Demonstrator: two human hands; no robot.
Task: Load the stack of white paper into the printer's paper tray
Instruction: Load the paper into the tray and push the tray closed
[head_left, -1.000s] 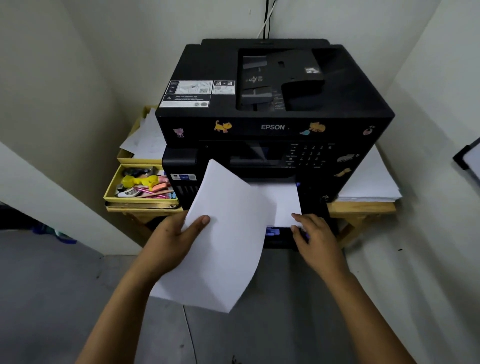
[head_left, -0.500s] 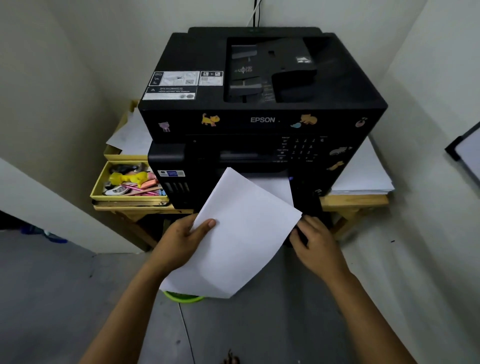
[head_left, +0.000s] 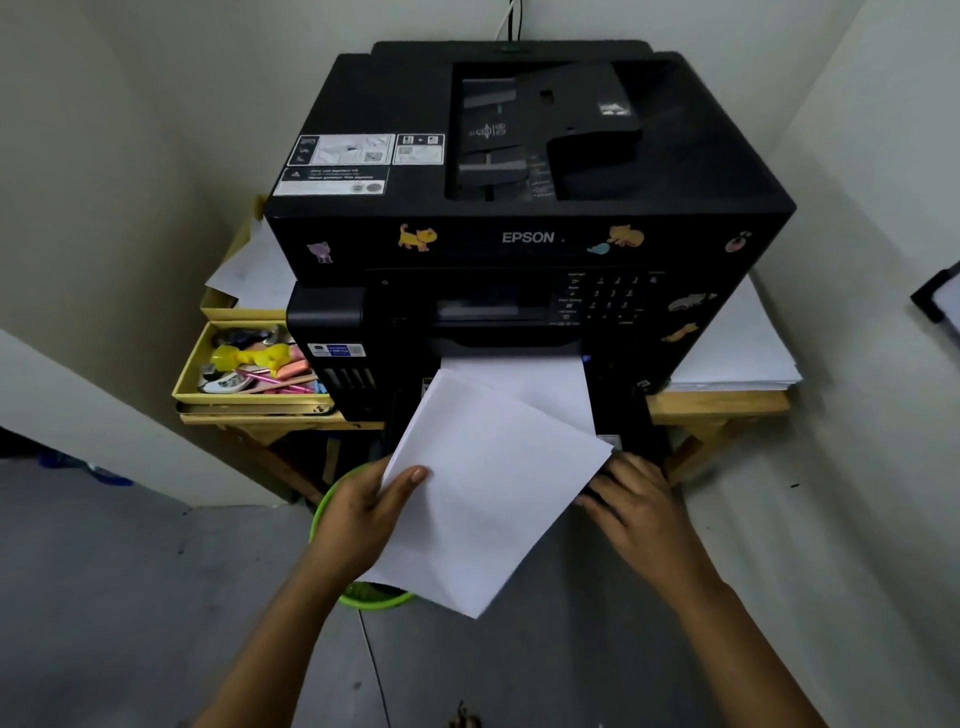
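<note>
A black Epson printer (head_left: 524, 171) stands on a wooden table. Its paper tray (head_left: 631, 434) is pulled out at the lower front, with white paper (head_left: 540, 382) lying in it. My left hand (head_left: 363, 512) grips a tilted stack of white paper (head_left: 485, 499) by its left edge, thumb on top, held over the tray's front. My right hand (head_left: 636, 504) rests at the tray's front right corner, fingers on the black tray edge; the held paper hides part of the tray.
A yellow tray of small stationery (head_left: 254, 366) sits left of the printer, with loose sheets (head_left: 254, 270) behind it. Another pile of white paper (head_left: 737, 353) lies on the wooden table (head_left: 727, 402) at right. A green basket (head_left: 369, 597) stands on the floor below. Walls close in on both sides.
The held paper has dropped lower and turned clockwise over the tray. My right hand has stayed at the tray's front right corner. The view has shifted closer to the printer.
</note>
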